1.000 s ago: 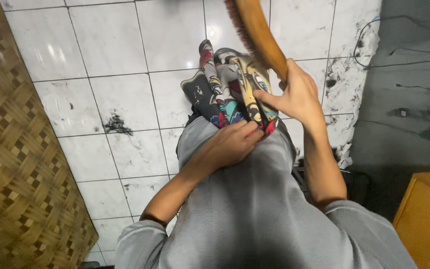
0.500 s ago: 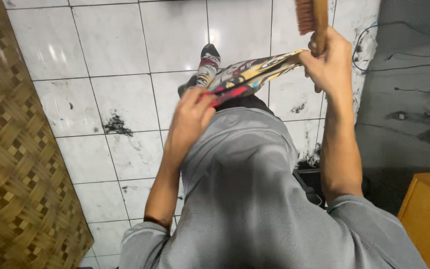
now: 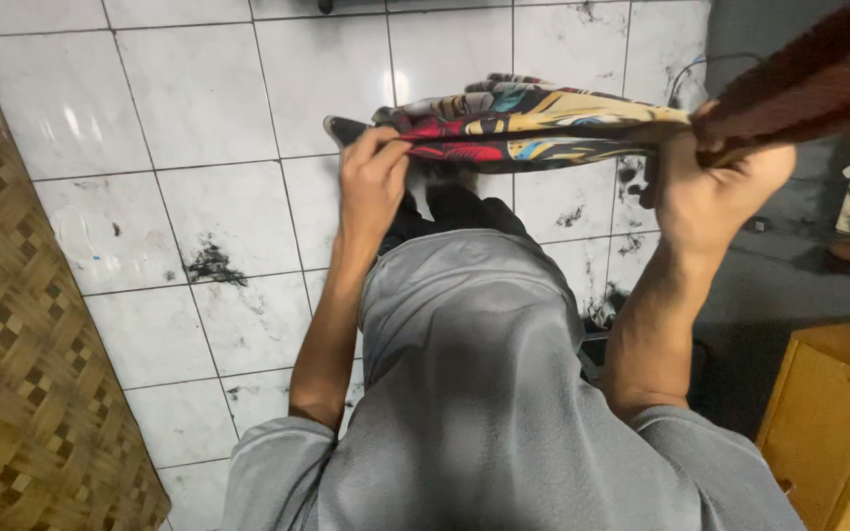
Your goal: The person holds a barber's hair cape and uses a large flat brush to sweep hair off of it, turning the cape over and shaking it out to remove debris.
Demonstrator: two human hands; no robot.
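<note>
A: What changed now?
B: The colourful cloth [image 3: 533, 123] is pulled flat and higher between both hands. Left hand [image 3: 371, 182] pinches one end; right hand [image 3: 715, 187] grips the other (and probably a brown brush [image 3: 809, 84], blurred).
A: So it is being stretched, I think.

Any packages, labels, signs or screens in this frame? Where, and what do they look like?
None in view: no package, label, sign or screen.
Nearest to it: the printed cloth, stretched flat between the left hand and right hand above the white tiled floor; a picture pattern in red, yellow, teal and black.
</note>
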